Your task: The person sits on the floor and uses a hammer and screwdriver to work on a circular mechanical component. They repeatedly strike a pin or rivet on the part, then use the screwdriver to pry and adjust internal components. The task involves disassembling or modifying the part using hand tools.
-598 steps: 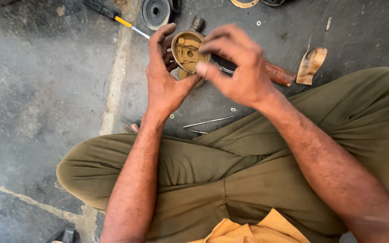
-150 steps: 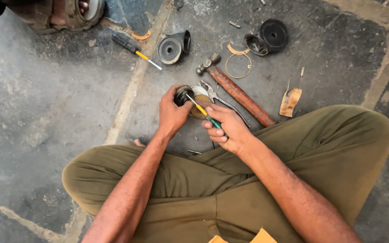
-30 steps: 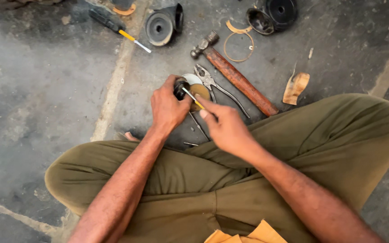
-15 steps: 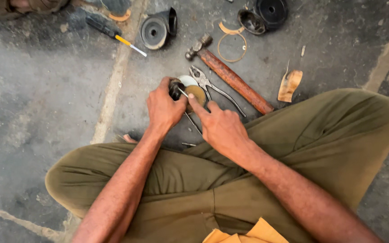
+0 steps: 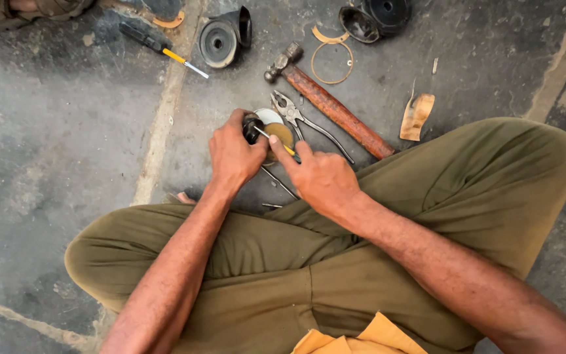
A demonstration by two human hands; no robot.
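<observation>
I sit cross-legged on a stone floor. My left hand (image 5: 234, 156) grips a small round metal part (image 5: 271, 128) with a brass-coloured face, held down on the floor in front of my shins. My right hand (image 5: 319, 177) holds a thin screwdriver (image 5: 275, 141) with a yellow collar, and its tip rests against the part near a dark knob at its left edge. Both hands nearly touch over the part.
Pliers (image 5: 299, 118) and a hammer (image 5: 329, 108) with a reddish handle lie just beyond the part. Farther off lie a second screwdriver (image 5: 158, 47), a black round housing (image 5: 221, 39), another black housing (image 5: 375, 14), a thin ring (image 5: 332, 62) and a tan scrap (image 5: 417, 115).
Nearly twenty seconds ago both hands held the part up with no tool. Over the last second the hands stay on the part and the screwdriver tip shifts slightly across it.
</observation>
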